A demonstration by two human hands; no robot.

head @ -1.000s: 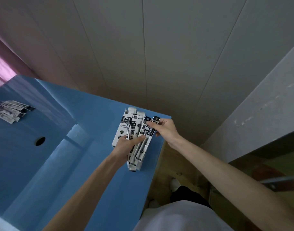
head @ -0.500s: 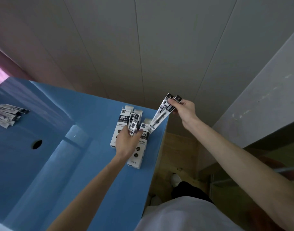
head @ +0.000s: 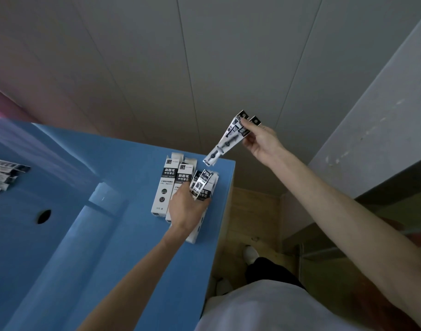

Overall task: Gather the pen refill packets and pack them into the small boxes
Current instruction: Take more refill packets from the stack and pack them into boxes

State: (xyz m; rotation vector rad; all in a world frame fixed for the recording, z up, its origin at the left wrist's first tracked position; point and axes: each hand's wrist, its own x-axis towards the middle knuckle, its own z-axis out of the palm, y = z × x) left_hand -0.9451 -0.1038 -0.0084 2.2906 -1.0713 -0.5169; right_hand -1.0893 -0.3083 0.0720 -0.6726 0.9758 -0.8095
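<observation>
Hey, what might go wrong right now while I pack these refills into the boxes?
The right hand pinches its refill packets by their top ends, out past the table edge; one could slip to the floor. The boxes lie near that same edge, so the left hand could nudge the outer one off.

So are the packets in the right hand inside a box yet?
Out. The right hand pinches the refill packets in the air, above and clear of the small boxes lying on the blue table.
</observation>
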